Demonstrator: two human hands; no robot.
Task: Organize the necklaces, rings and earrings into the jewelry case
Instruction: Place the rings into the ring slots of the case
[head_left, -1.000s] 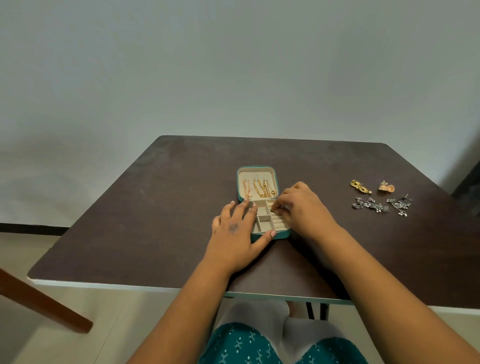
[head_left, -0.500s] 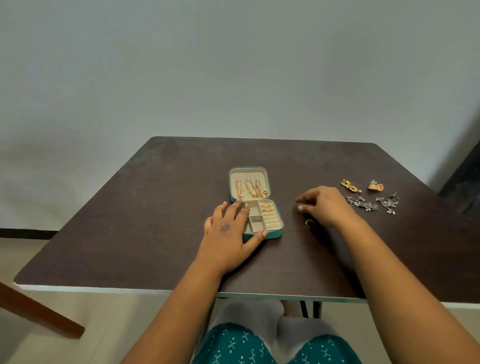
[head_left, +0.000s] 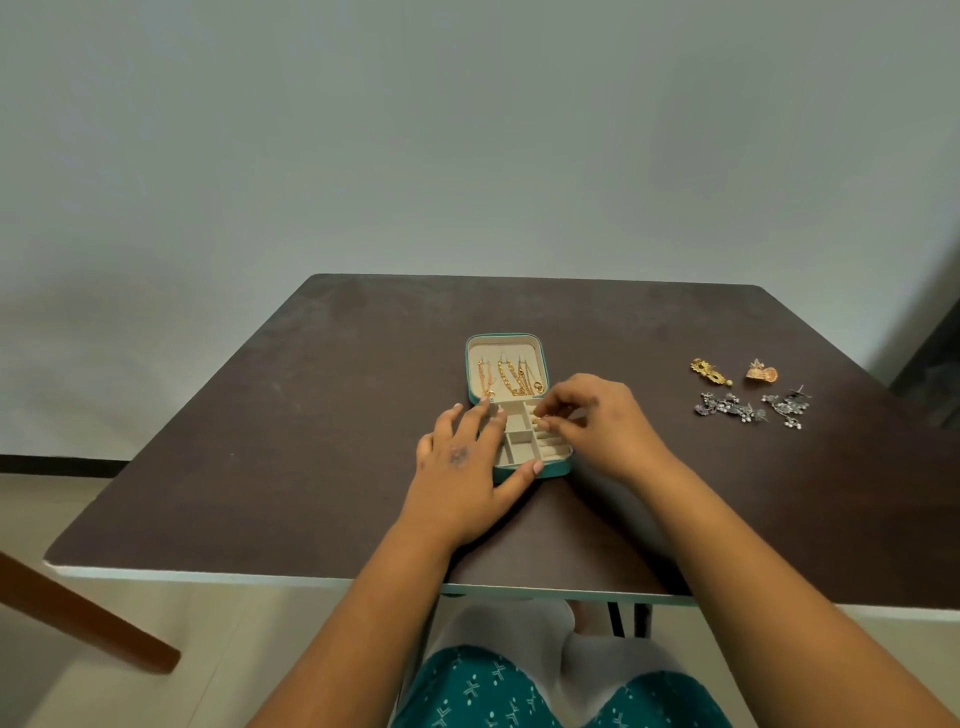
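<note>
A small teal jewelry case (head_left: 506, 339) lies open in the middle of the dark table (head_left: 311, 415). Gold necklaces (head_left: 511, 379) hang in its cream lid. My left hand (head_left: 462, 467) braces the case, with fingers along its left side and the thumb against its front edge. My right hand (head_left: 602, 421) hovers over the ring rolls on the right side of the tray, fingertips pinched on a small ring that is mostly hidden. Loose earrings lie at the table's right: a gold earring (head_left: 709, 371), an orange-gold earring (head_left: 761, 372) and two silver earrings (head_left: 730, 408).
A brown wooden bar (head_left: 78, 613) slants past the table's near left corner. A plain wall stands behind the table. The table's front edge runs just above my lap.
My right hand left the case, reached to the table just right of it, pinched a small ring there and has come back over the ring rolls. My left hand stayed on the case.
</note>
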